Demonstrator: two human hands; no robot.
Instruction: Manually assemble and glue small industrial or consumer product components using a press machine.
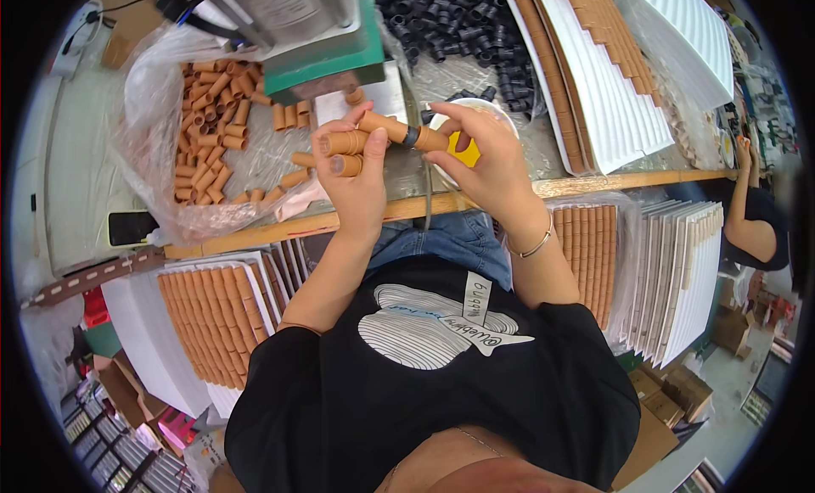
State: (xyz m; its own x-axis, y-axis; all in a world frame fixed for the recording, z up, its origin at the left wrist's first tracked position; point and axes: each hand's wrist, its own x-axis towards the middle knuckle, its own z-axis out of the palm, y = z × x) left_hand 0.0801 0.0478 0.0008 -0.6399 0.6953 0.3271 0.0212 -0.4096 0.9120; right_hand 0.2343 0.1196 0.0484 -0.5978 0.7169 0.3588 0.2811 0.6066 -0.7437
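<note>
Above the bench's front edge my left hand (352, 175) is closed around several short brown tubes (343, 143). One longer brown tube (382, 126) sticks out from that hand toward the right. At its right end sits a black ring (412, 137), with another brown tube (431, 139) on the ring's far side, in line with it. My right hand (488, 158) pinches this right-hand tube between thumb and fingers. Behind the right hand, partly hidden, stands a white bowl (503, 111) with something yellow inside.
A machine with a green base (327, 77) stands just ahead. Loose brown tubes (210, 141) lie in clear plastic at left; black fittings (463, 35) are heaped beyond. White trays with brown tubes (594, 77) stand at right. A phone (132, 228) lies left. Another person's arm (747, 196) shows far right.
</note>
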